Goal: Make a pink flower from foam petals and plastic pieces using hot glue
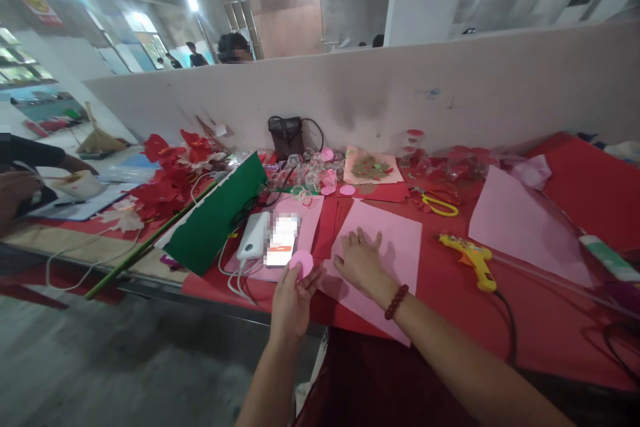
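My left hand [293, 297] pinches a small pink paper circle [301, 261] at the table's near edge. To its right, my right hand [361, 261] lies flat with fingers spread on a pink paper sheet [395, 240]; a dark red bead bracelet [396, 301] is on that wrist. A phone [283, 240] and a white power bank [253, 236] with cables lie just left of the circle.
A yellow glue gun [473, 259] and yellow-handled scissors [440, 205] lie to the right, beyond them another pink sheet [520, 223]. A green sheet [215, 217], red paper flowers [170, 173], clear cups [305, 173] and a dark bag [286, 135] sit farther back. Another person's arm [30, 163] is at far left.
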`<state>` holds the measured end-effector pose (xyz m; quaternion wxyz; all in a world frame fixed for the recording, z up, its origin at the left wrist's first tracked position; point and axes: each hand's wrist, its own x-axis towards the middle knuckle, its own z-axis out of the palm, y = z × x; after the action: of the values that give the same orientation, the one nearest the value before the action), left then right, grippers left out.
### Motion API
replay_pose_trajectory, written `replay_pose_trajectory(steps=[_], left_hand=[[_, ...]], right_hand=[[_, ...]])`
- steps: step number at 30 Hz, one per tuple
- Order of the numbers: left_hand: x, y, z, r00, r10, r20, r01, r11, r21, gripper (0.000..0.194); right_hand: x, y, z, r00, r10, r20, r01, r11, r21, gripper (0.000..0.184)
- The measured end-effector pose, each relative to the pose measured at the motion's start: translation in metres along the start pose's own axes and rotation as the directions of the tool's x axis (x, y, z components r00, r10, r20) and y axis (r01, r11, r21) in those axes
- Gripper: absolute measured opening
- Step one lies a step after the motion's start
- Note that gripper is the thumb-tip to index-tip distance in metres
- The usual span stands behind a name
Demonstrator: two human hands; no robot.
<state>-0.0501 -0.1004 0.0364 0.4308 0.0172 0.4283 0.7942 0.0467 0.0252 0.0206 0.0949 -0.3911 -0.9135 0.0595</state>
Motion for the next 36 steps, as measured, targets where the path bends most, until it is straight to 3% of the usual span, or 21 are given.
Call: replay_pose_trajectory(steps=[5,12,15,18,23,29,36], left_hand=[[0.008,-0.004,0.003,1.000,-0.010,0.009,0.010,0.999,-0.045,0.021],[0.002,0.003,0.003,0.999,-0.034,-0.002,0.034,0.998,-0.050,0.021],[0.000,0.006,0.001,0.999,-0.043,-0.024,0.042,0.998,-0.042,0.022],[0.000,0.007,0.000,0.999,-0.049,-0.014,0.049,0.998,-0.040,0.024],[0.002,0.005,0.000,0.998,-0.054,-0.012,0.054,0.997,-0.048,0.023],[-0.001,0.007,0.004,0.999,-0.032,-0.015,0.031,0.997,-0.068,0.025],[-0.002,0.005,0.003,0.999,-0.045,-0.007,0.045,0.998,-0.040,0.024]], right_hand=[[0.006,-0.002,0.004,1.000,0.025,-0.017,-0.025,1.000,0.017,0.045],[0.021,0.011,0.013,0.991,-0.123,0.059,0.114,0.984,0.140,0.056],[0.012,0.022,0.009,0.975,-0.192,0.108,0.175,0.973,0.150,0.057],[-0.004,0.029,0.003,0.974,-0.187,0.130,0.172,0.978,0.120,0.056],[-0.007,0.023,0.002,0.988,-0.116,0.102,0.102,0.986,0.134,0.058],[0.012,0.003,0.013,0.982,-0.164,0.091,0.142,0.967,0.211,0.061],[0.006,0.026,0.028,0.963,-0.270,0.014,0.252,0.916,0.312,0.068]])
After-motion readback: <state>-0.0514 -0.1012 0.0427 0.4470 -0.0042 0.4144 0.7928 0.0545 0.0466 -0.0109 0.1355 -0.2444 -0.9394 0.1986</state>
